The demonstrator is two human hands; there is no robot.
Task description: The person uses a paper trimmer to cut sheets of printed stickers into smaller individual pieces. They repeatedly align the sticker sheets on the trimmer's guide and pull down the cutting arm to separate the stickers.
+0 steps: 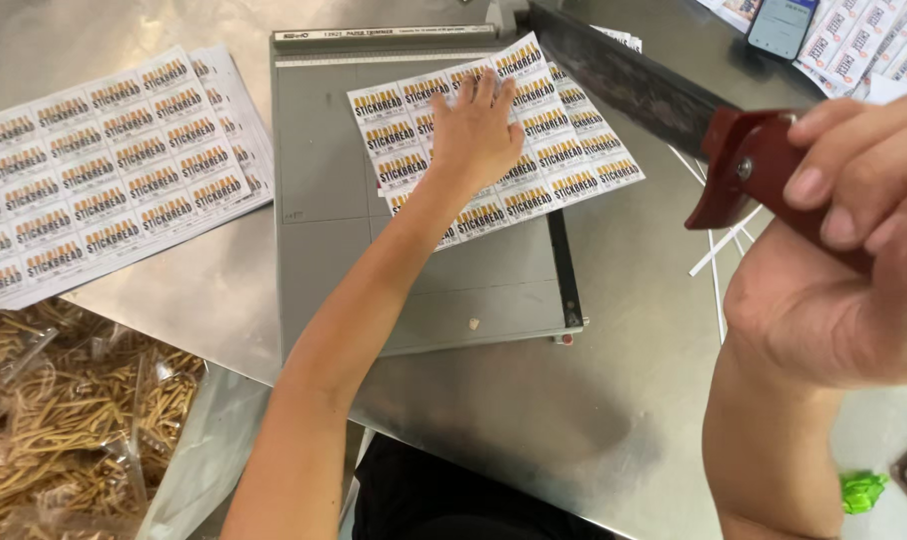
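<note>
A grey paper cutter [334, 200] lies on a steel table. On its bed rests a sheet of printed labels [564, 135], hanging over the right cutting edge. My left hand [477, 130] presses flat on this sheet, fingers spread. My right hand [854, 220] grips the dark red handle [749, 165] of the cutter's blade arm [624, 75], which is raised at an angle above the sheet.
More label sheets [104, 170] are stacked at the left. Clear bags of thin brown sticks [64, 410] sit at the lower left. A phone [782, 25] and more sheets [874, 45] lie at top right. Thin paper offcuts [719, 250] lie right of the cutter. A green object [862, 490] sits at lower right.
</note>
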